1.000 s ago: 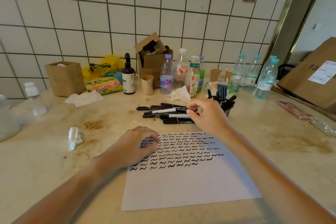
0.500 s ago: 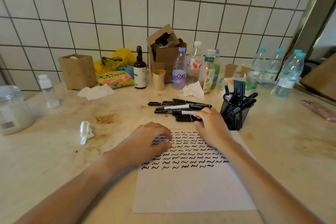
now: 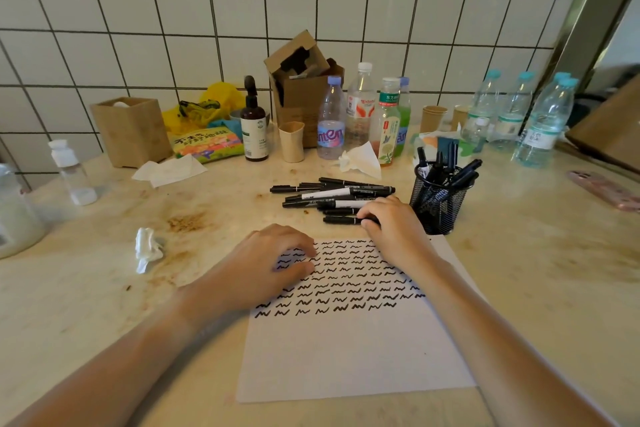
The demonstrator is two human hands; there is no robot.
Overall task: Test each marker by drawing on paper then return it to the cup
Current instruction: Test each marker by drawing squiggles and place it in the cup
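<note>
Far left: crumpled tissue (image 3: 147,248) on the stained counter (image 3: 86,288), well clear of the work.

Left hand (image 3: 273,265) lies on the top left part of the paper (image 3: 349,350), fingers loosely bent, tips pressing the sheet flat over the squiggle rows. It holds nothing. The sheet's lower half is blank.

Above the paper: loose pile of black markers (image 3: 332,196), lying roughly crosswise, some overlapping.

Right hand (image 3: 389,224) rests at the pile's near right edge, fingers curled over the end of the nearest marker (image 3: 341,219). Whether thumb and finger have truly pinched it, cannot tell; contact is plain.

Right again: black mesh cup (image 3: 438,204), just beside the right hand, several markers standing in it.

Step in hand, by my reading: picking up the next untested marker. To do it well, take the nearest one only, by its end, lifting clear so it does not drag neighbours or roll them toward the paper. Keep the left hand pinning the sheet. Draw below the last row, then drop it into the cup.
</note>
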